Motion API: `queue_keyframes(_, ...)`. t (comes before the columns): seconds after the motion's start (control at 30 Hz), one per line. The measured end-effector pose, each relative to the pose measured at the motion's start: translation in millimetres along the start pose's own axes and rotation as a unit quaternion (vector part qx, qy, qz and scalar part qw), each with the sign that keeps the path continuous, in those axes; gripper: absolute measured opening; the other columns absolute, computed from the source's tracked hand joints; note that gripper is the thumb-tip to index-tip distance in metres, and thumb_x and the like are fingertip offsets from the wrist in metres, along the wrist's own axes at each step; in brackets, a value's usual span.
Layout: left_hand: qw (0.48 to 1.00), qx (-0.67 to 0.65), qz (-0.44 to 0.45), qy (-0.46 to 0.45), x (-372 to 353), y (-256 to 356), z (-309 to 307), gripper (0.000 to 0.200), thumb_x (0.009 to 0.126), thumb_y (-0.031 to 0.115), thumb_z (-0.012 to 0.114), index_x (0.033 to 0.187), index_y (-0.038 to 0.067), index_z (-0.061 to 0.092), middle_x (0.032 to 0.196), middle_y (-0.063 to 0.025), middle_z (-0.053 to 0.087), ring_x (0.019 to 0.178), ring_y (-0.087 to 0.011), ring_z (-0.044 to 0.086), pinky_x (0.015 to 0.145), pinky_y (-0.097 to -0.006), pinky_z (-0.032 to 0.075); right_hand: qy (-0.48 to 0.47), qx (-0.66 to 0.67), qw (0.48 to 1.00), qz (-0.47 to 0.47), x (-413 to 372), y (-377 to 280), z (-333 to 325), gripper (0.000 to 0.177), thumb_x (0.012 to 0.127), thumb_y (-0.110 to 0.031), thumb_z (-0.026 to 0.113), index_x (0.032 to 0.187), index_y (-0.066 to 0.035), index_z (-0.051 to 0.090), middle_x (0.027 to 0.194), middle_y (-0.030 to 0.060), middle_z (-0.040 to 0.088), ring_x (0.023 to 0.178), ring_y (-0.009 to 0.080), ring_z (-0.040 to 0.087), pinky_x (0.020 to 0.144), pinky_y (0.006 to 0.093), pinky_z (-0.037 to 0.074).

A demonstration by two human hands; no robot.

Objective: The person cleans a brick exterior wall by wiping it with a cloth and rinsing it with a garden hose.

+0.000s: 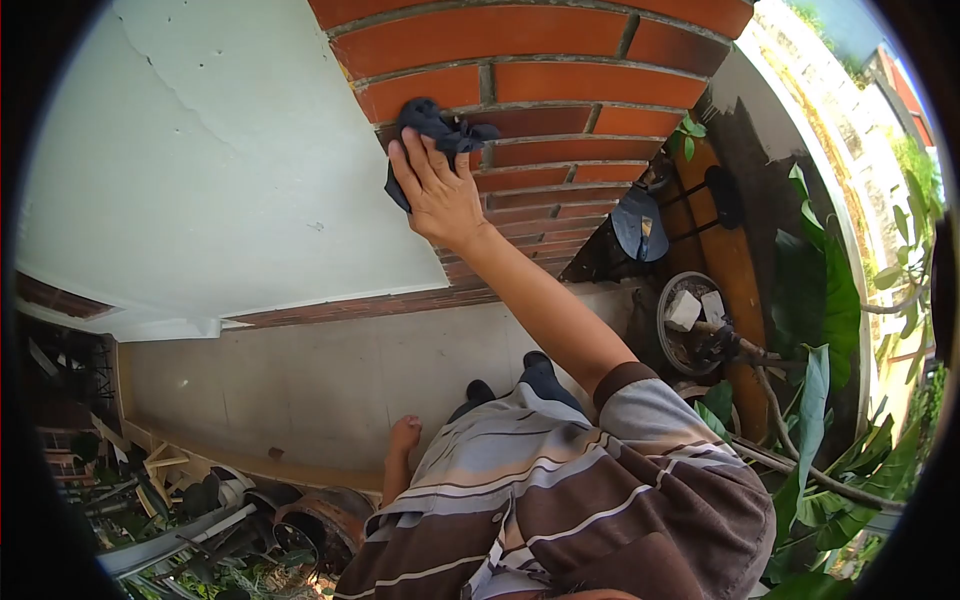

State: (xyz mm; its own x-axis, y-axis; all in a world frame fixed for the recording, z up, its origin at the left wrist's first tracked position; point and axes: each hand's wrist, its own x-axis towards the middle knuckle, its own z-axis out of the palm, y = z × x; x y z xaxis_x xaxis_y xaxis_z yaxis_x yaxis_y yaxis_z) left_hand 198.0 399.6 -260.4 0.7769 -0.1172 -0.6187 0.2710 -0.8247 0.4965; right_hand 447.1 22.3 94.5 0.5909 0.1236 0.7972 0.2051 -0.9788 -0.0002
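The right hand (pixel 440 195) presses a crumpled dark blue cloth (pixel 440 128) against the red brick wall (pixel 560 85), fingers laid over it, just beside the white plastered wall (pixel 220 150). The left hand is out of sight. Below stands a round grey pot (pixel 664 325) holding white chunks.

Bright daylight is falling on the bricks (pixel 540 60); right hand (pixel 440 195) and cloth (pixel 435 125) are showing sharp. Right of the bricks, glare is washing out detail. Fisheye is bending and blackening edges.
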Motion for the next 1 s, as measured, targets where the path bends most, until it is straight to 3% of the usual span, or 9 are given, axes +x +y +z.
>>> queue_keyframes(0.07, 0.998, -0.043, 0.029, 0.030, -1.3, 3.0, -7.0, 0.035, 0.085, 0.029, 0.056, 0.109, 0.005, 0.065, 0.085, -0.0184, 0.069, 0.082, -0.0329, 0.067, 0.076, -0.0388, 0.052, -0.044, -0.078, 0.992, -0.094, -11.7, -5.9, 20.7, 0.078, 0.078, -0.016, 0.060, 0.146, 0.000, 0.025, 0.152, 0.0296, 0.016, 0.142, 0.0470, 0.006, 0.109, 0.0634, 0.002)
queue_keyframes(0.17, 0.993, -0.108, 0.004, 0.044, -28.7, 20.9, -21.9, 0.033, 0.086, 0.027, 0.056, 0.106, 0.003, 0.065, 0.084, -0.0171, 0.069, 0.082, -0.0307, 0.068, 0.075, -0.0388, 0.052, -0.144, 0.078, 0.982, 0.094, -20.4, 4.0, -10.8, 0.077, 0.082, -0.017, 0.058, 0.147, 0.000, 0.021, 0.153, 0.0303, 0.011, 0.143, 0.0460, 0.003, 0.108, 0.0640, 0.002)
queue_keyframes(0.27, 0.994, -0.099, -0.030, 0.024, -54.1, -8.1, -17.1, 0.032, 0.086, 0.027, 0.056, 0.104, 0.002, 0.066, 0.084, -0.0170, 0.069, 0.081, -0.0312, 0.068, 0.075, -0.0395, 0.052, 0.128, -0.010, 0.961, 0.243, -32.5, 57.7, -21.6, 0.073, 0.092, -0.026, 0.053, 0.149, 0.001, 0.016, 0.154, 0.0304, 0.001, 0.143, 0.0471, -0.005, 0.104, 0.0693, -0.002)
queue_keyframes(0.43, 0.999, -0.016, 0.047, -0.017, -77.7, -68.7, 2.4, 0.033, 0.086, 0.026, 0.056, 0.104, 0.001, 0.066, 0.087, -0.0186, 0.069, 0.082, -0.0335, 0.067, 0.074, -0.0406, 0.052, 0.264, 0.071, 0.837, 0.474, -14.8, 136.0, -75.5, 0.070, 0.099, -0.024, 0.041, 0.149, 0.002, 0.001, 0.154, 0.0288, -0.008, 0.142, 0.0452, -0.011, 0.109, 0.0620, -0.002)
queue_keyframes(0.47, 0.999, -0.029, 0.035, -0.005, -77.3, -64.7, 3.4, 0.033, 0.086, 0.026, 0.056, 0.104, 0.001, 0.065, 0.089, -0.0194, 0.068, 0.084, -0.0336, 0.067, 0.075, -0.0405, 0.052, 0.268, 0.060, 0.853, 0.444, -18.4, 136.4, -72.2, 0.069, 0.099, -0.023, 0.041, 0.149, 0.002, 0.001, 0.154, 0.0293, -0.008, 0.143, 0.0452, -0.011, 0.110, 0.0609, -0.002)
queue_keyframes(0.57, 0.998, -0.026, 0.057, 0.025, -60.3, -18.5, -15.1, 0.031, 0.085, 0.021, 0.057, 0.106, 0.000, 0.065, 0.098, -0.0205, 0.067, 0.090, -0.0344, 0.065, 0.078, -0.0402, 0.051, 0.256, 0.055, 0.898, 0.354, -21.0, 96.9, -47.3, 0.069, 0.097, -0.018, 0.043, 0.149, 0.003, 0.001, 0.153, 0.0324, -0.008, 0.142, 0.0464, -0.010, 0.112, 0.0568, -0.003)
queue_keyframes(0.77, 0.953, 0.013, 0.252, 0.168, 7.8, 192.1, -107.6, 0.029, 0.086, 0.008, 0.059, 0.114, 0.003, 0.061, 0.116, -0.0181, 0.061, 0.106, -0.0335, 0.059, 0.089, -0.0375, 0.048, -0.143, 0.067, 0.968, 0.197, -117.7, -22.2, 60.1, 0.082, 0.084, -0.026, 0.059, 0.146, 0.005, 0.016, 0.150, 0.0373, 0.003, 0.139, 0.0559, 0.001, 0.102, 0.0724, 0.010)
queue_keyframes(0.87, 0.898, -0.009, 0.360, 0.254, -2.4, 295.6, -155.2, 0.027, 0.087, 0.005, 0.058, 0.114, 0.001, 0.061, 0.124, -0.0186, 0.057, 0.114, -0.0334, 0.055, 0.095, -0.0395, 0.045, -0.120, 0.089, 0.966, 0.213, -125.2, 5.4, 52.6, 0.082, 0.083, -0.025, 0.059, 0.148, 0.003, 0.016, 0.151, 0.0351, 0.003, 0.139, 0.0550, 0.002, 0.104, 0.0707, 0.006)
queue_keyframes(1.0, 0.830, -0.006, 0.437, 0.345, -19.0, 346.2, -189.2, 0.029, 0.087, 0.002, 0.058, 0.115, -0.002, 0.059, 0.132, -0.0197, 0.052, 0.124, -0.0366, 0.049, 0.102, -0.0447, 0.040, 0.189, 0.045, 0.926, 0.322, -104.4, 101.2, 11.2, 0.079, 0.085, -0.024, 0.055, 0.149, 0.000, 0.015, 0.153, 0.0311, 0.001, 0.141, 0.0512, -0.001, 0.109, 0.0633, -0.002)
